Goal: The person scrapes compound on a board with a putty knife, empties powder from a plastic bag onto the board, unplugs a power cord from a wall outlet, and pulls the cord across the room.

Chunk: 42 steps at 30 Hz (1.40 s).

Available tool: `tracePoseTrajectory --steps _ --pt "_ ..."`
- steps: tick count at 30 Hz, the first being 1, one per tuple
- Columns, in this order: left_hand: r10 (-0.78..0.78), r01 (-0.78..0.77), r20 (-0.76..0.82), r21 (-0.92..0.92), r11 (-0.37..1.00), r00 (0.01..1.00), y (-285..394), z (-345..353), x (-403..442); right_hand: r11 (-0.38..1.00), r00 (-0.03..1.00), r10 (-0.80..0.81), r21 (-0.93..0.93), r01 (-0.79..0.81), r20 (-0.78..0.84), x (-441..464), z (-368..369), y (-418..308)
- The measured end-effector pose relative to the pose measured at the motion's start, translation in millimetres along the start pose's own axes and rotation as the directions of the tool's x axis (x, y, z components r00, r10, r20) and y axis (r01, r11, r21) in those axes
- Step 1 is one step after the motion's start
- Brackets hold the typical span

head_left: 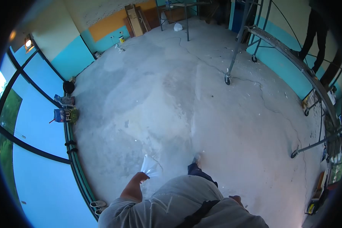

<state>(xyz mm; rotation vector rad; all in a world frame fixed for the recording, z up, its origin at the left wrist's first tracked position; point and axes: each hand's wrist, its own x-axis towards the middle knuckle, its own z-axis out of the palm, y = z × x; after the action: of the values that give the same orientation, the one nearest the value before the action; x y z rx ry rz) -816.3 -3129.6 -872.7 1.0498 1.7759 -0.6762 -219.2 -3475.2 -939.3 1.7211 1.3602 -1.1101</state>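
Note:
My left hand (142, 176) is closed around the narrow end of a clear plastic piece (149, 166), perhaps a bag or cup, which fans out above the fingers over the grey floor. Low in the view, on the right side of my body, my right hand (236, 199) shows only in part beside the grey shirt. Its fingers are too small and hidden to make out. One foot (197, 157) in a dark trouser leg stands on the floor ahead of my body.
Wheeled scaffolding (231, 57) stands at the right, with a person's dark-clothed legs (316, 38) on its platform. Bags (64, 115) and shoes (98, 207) lie along the left window frame. A cable (262, 95) crosses the floor. Boards (135, 21) lean at the back wall.

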Motion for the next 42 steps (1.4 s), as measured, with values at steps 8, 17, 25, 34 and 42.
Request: tracePoseTrajectory --steps 8,17,25,34,42 --pt "-0.048 0.045 0.035 0.072 0.996 0.998 169 -141 51 0.983 0.883 -0.035 -0.176 -0.054 -0.467 175 -321 111" --pt "0.223 -0.270 0.179 0.311 0.911 0.958 337 -279 158 0.994 0.539 0.108 0.076 -0.082 -0.835 266 -711 102" --pt "0.073 -0.071 0.060 -0.031 0.997 0.996 571 -510 211 0.665 0.994 0.091 0.740 -0.102 0.055 348 -771 78" --pt "0.139 -0.155 -0.080 -0.256 0.954 0.987 894 -695 310 0.856 0.976 0.034 0.511 0.082 -0.214 495 -953 137" --pt "0.209 -0.339 -0.271 -0.652 0.679 0.940 1165 -878 349 0.601 0.797 0.463 0.799 0.039 -0.387 589 -1412 209"
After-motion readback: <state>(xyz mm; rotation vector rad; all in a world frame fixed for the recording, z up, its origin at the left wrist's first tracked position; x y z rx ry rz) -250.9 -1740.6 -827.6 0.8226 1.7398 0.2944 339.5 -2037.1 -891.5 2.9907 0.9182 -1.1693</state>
